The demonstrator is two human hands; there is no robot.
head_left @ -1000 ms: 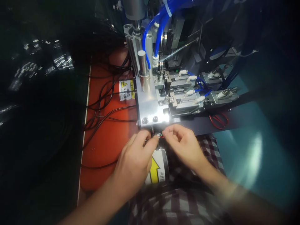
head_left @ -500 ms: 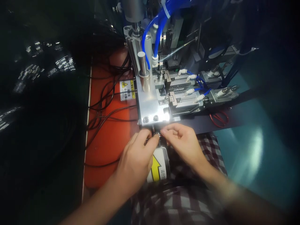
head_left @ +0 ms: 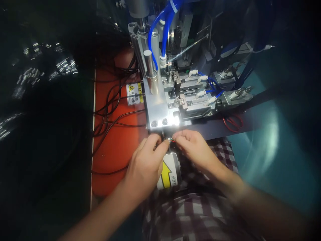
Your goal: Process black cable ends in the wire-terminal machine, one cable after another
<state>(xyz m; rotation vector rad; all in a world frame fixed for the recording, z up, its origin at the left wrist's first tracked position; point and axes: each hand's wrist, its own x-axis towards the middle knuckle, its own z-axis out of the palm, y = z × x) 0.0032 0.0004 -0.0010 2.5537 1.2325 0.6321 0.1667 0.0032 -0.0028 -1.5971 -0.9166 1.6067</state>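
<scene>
My left hand point(head_left: 147, 160) is closed in a pinch, thumb and fingertips at the front edge of the machine's metal block point(head_left: 157, 112); what lies between them is mostly hidden. Facing it, my right hand point(head_left: 194, 144) pinches a thin red wire point(head_left: 173, 141). Between the two sets of fingertips shows a tiny pale piece point(head_left: 170, 139), too small to name, at the wire's end. Just below the hands is a white plate with a yellow arrow point(head_left: 166, 175), partly covered by my left hand.
Black cables point(head_left: 107, 117) loop over the orange-red surface point(head_left: 112, 150) on the left. Beyond the block stand pneumatic slides point(head_left: 198, 108) with blue hoses point(head_left: 164, 36). A coiled red wire loop point(head_left: 233, 123) lies at right. A warning label point(head_left: 134, 93) sits beside the block.
The view has shifted slightly, so the machine sits a little higher and further left. Both hands keep their pinch; the red wire and pale piece between them show more clearly.
</scene>
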